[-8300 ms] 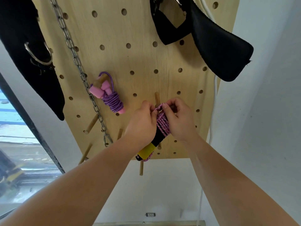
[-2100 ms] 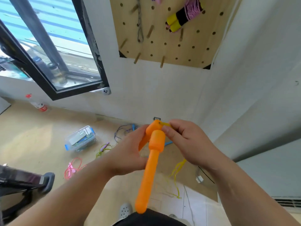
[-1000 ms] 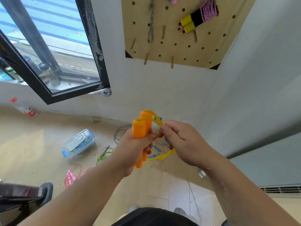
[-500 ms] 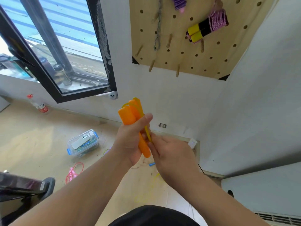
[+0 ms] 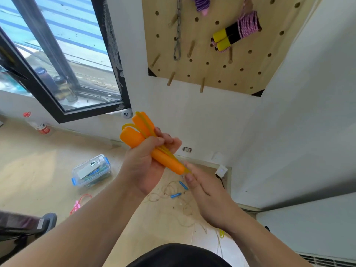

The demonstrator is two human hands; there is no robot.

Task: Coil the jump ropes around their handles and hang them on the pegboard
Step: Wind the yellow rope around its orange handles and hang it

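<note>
My left hand (image 5: 143, 166) grips two orange jump rope handles (image 5: 140, 132) side by side, with a loop of yellow rope (image 5: 146, 126) lying over them. My right hand (image 5: 204, 193) sits just below the lower handle tip, fingers fairly straight, fingertips touching the yellow rope where it leaves the handle. On the wooden pegboard (image 5: 212, 70) above hangs a coiled pink rope with yellow and black handles (image 5: 235, 33), and a coiled purple rope (image 5: 202, 3) at the top edge.
A metal chain (image 5: 178, 35) hangs on the pegboard among bare wooden pegs (image 5: 201, 84). On the floor lie a clear plastic box (image 5: 91, 173), a pink rope (image 5: 79, 204), a tan rope with blue handles (image 5: 176, 194) and a bottle (image 5: 38, 126). A window (image 5: 57, 54) stands left.
Since half a second ago my left hand tilted the orange handles further over, and my right hand slid down to the lower handle tip along the yellow rope.
</note>
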